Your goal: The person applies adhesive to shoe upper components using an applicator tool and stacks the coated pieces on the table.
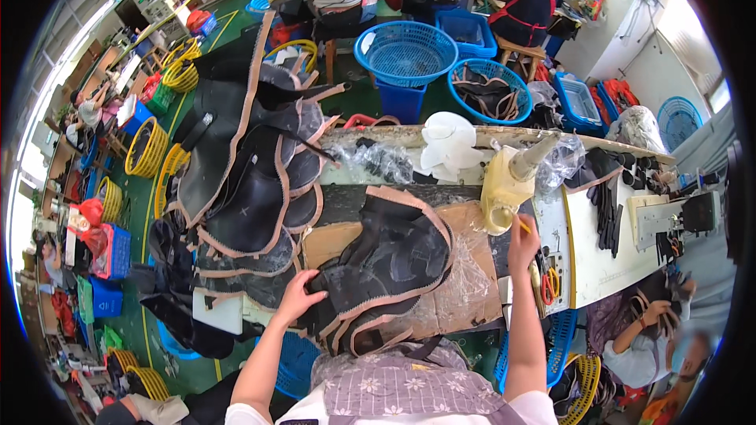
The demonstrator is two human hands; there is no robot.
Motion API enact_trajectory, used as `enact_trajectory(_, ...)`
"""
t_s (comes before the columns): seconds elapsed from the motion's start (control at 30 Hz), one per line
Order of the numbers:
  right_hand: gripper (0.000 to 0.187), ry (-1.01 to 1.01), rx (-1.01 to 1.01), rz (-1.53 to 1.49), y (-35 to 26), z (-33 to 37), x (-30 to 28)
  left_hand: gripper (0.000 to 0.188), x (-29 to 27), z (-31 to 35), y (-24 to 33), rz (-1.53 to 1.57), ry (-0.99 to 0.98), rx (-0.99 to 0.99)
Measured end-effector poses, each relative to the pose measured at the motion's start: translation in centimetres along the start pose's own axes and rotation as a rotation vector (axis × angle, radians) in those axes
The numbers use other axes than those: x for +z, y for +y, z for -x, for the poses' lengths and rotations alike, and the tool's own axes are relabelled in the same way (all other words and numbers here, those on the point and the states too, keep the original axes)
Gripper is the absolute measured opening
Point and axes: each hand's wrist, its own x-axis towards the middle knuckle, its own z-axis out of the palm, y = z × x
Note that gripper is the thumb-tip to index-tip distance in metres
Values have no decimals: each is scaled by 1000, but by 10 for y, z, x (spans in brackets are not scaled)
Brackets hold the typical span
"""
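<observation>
My left hand point(302, 296) rests at the left edge of a black shoe upper point(386, 256) with tan, zigzag-cut edges, its thumb spread from the fingers. The upper lies on top of similar pieces on a brown cardboard sheet point(479, 290). To the right, my right hand point(523, 250) pinches a thin yellow stick point(524, 227) at the mouth of a cut-open, yellowish plastic jug point(505, 187). Whether the stick's tip is inside the jug is hidden. A tall pile of black uppers point(244, 189) with tan edges stands left of the cardboard.
White round sheets point(450, 145) and clear plastic wrap point(382, 161) lie along the bench's far side. Yellow- and red-handled scissors point(549, 286) are right of my forearm. Blue baskets point(405, 53) stand beyond the bench. Several people sit nearby, one at the right.
</observation>
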Motion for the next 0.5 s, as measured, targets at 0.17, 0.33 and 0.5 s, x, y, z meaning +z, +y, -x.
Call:
enact_trajectory(0.17, 32, -118, 246, 69, 39, -37, 3, 47, 4, -2, 41, -178, 240, 256)
enact_trajectory(0.33, 25, -474, 610, -420, -49, 63, 42, 47, 8, 12, 42, 34, 282, 94)
enact_trajectory(0.5, 16, -542, 447, -596, -107, 118, 94, 47, 14, 10, 54, 25, 259, 123)
